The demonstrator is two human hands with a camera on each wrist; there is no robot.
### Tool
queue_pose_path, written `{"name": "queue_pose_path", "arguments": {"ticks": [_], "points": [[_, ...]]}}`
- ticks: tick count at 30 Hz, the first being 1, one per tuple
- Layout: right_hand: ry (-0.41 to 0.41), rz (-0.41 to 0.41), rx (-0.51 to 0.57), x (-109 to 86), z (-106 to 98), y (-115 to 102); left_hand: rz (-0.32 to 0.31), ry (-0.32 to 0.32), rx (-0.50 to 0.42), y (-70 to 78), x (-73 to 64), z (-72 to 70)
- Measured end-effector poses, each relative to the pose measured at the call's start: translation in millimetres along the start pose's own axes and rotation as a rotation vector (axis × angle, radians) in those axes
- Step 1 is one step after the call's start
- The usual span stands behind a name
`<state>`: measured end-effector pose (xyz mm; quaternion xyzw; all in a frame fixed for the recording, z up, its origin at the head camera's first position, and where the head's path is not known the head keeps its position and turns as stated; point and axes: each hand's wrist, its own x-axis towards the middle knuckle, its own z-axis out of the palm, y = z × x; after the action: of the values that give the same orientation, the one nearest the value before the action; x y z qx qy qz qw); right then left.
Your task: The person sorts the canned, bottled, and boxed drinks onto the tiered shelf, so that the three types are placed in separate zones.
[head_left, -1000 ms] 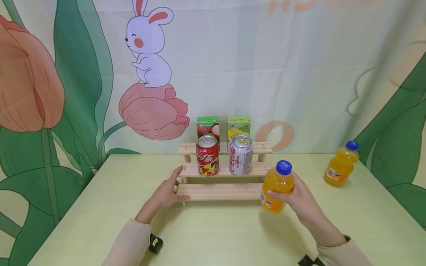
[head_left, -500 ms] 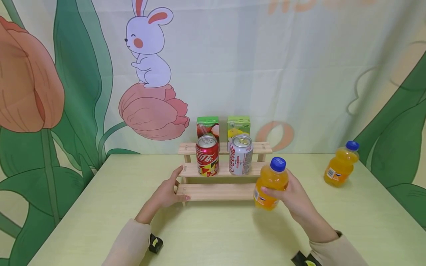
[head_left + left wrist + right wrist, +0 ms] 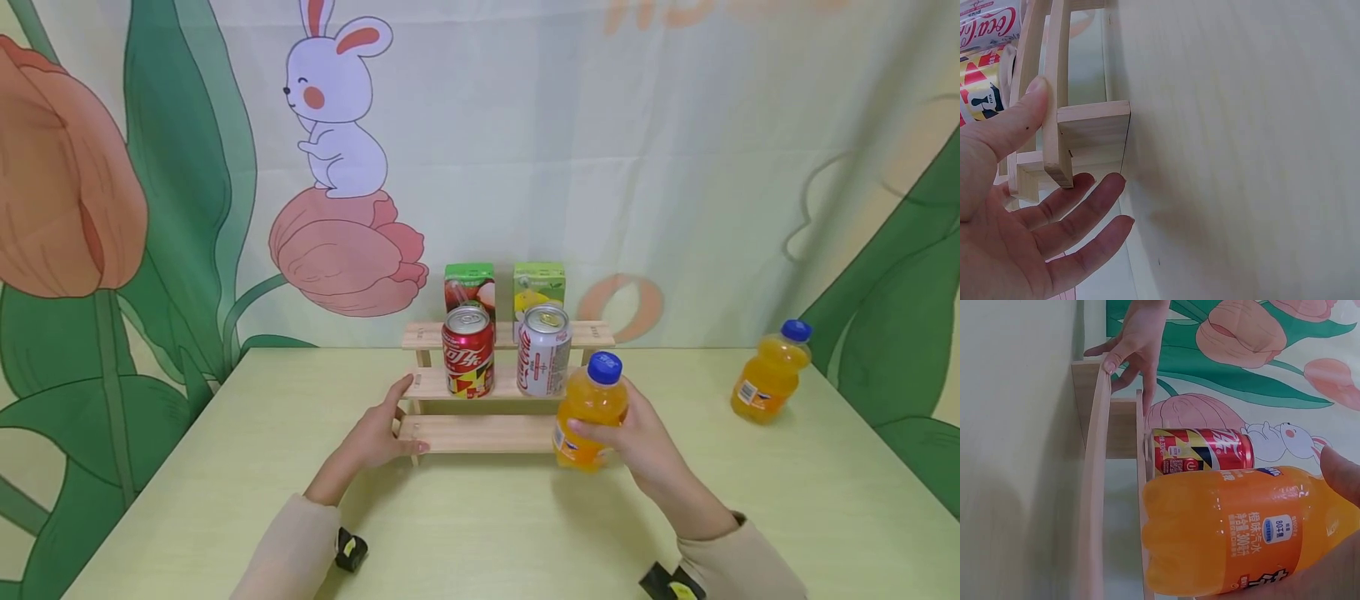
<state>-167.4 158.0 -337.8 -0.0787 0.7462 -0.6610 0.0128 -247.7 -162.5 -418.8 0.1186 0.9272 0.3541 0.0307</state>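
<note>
A three-tier wooden rack (image 3: 480,433) stands at mid-table. At its left end my left hand (image 3: 375,437) grips the frame, thumb on the lowest plank, the other fingers spread round the end. My right hand (image 3: 645,442) holds an orange soda bottle (image 3: 588,417) with a blue cap, slightly tilted, in front of the rack's right side. In the right wrist view the bottle (image 3: 1229,531) hides part of the rack. On the middle tier are a red cola can (image 3: 468,354) and a white Coca-Cola can (image 3: 543,354). Whether the bottle touches the rack is unclear.
Behind the cans, a red-fruit juice carton (image 3: 469,287) and a yellow-fruit juice carton (image 3: 538,287) stand on the top tier. A second orange soda bottle (image 3: 768,379) is at the table's far right. A printed curtain (image 3: 480,150) hangs behind the table (image 3: 480,533).
My right hand has carried the orange soda bottle leftward along the front of the rack. The left hand stays on the rack's left end.
</note>
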Motion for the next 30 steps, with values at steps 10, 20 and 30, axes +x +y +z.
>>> {"name": "queue_pose_path", "arguments": {"ticks": [10,20,30], "points": [[0.007,0.013,-0.015,11.3,17.8,3.1,-0.005,-0.005,-0.004,1.9,0.2,-0.1],[0.008,-0.005,-0.025,22.2,39.6,5.4,-0.004,-0.008,-0.002,0.3,-0.3,-0.8],[0.023,0.014,-0.023,27.3,58.2,5.6,0.020,-0.011,-0.001,-0.8,0.0,-0.4]]}}
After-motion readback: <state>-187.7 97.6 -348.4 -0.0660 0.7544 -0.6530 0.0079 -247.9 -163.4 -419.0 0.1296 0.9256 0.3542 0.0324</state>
